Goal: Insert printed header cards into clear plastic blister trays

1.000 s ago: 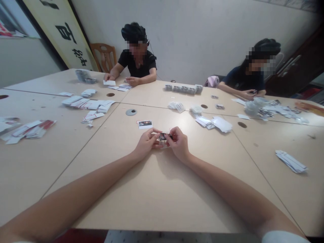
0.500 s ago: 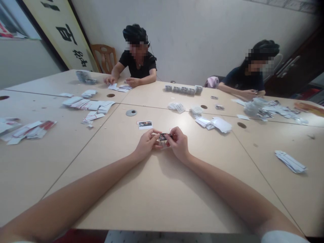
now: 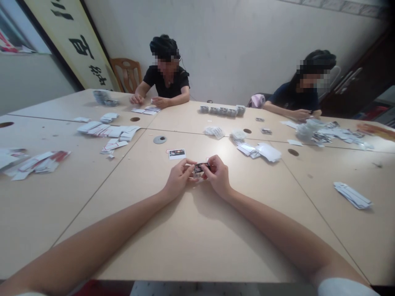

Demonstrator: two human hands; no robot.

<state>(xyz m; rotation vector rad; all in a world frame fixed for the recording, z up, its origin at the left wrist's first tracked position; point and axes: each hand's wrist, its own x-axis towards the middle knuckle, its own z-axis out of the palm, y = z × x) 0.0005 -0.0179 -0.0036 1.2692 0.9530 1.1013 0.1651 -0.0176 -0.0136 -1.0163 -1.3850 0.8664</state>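
Between both hands is a small dark printed card (image 3: 201, 167), with a clear see-through piece (image 3: 198, 175) just below it, perhaps a plastic sleeve or case. My left hand (image 3: 179, 177) pinches the left end of the card. At the right end, my right hand (image 3: 219, 176) grips it, thumb across its face. Fingers hide parts of both pieces, so how far the card sits inside the clear one cannot be told. Just beyond my left hand, a white-bordered card with a dark picture (image 3: 177, 154) lies flat on the table (image 3: 197, 238).
White paper packets (image 3: 108, 130) lie at the left, more (image 3: 40, 164) nearer me. White pieces (image 3: 268, 152) and a bundle of strips (image 3: 352, 195) are on the right. Small stacks (image 3: 222, 111) stand farther back. Two people (image 3: 168, 82) (image 3: 296, 96) sit across, handling small items.
The view has shifted slightly. My hands keep nearly the same grip on the card and clear piece. Across the table, the left person's hand has moved a little.
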